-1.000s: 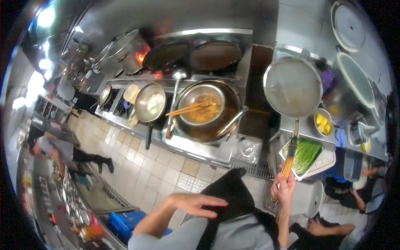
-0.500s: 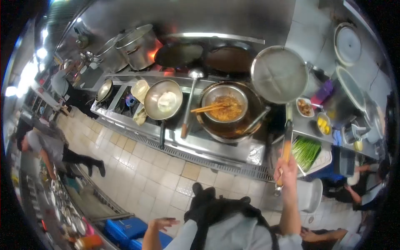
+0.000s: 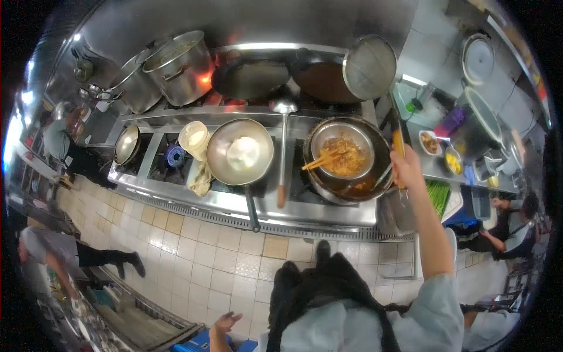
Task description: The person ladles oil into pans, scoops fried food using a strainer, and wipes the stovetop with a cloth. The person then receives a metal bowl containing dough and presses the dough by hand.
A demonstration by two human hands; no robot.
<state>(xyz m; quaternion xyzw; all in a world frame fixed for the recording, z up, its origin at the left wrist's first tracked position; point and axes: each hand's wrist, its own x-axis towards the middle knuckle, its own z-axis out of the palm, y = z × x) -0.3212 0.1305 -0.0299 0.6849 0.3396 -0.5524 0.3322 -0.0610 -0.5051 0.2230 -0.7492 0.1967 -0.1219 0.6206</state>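
Observation:
My right hand (image 3: 409, 168) is closed around the wooden handle of a wide mesh strainer (image 3: 369, 67). The strainer's round head is tilted over the right edge of a dark back wok (image 3: 322, 82). Left of that hand, a metal bowl (image 3: 316, 138) of browned, shredded food (image 3: 352, 154) rests in a front wok (image 3: 378, 124), with wooden chopsticks (image 3: 322, 160) across it. A ladle (image 3: 284, 135) lies on the stove left of this wok. My left hand (image 3: 227, 322) hangs low near my body, fingers apart, holding nothing.
A steel pan (image 3: 217, 158) with something white inside sits beside a white tub (image 3: 194, 138). Tall pots (image 3: 182, 64) stand at the back left, near a flame. Green stalks (image 3: 437, 196) lie right of my arm. Other people work at both sides.
My right hand has carried the strainer forward, and its head now leans toward the back wok. The view has shifted. My left hand stays low and empty.

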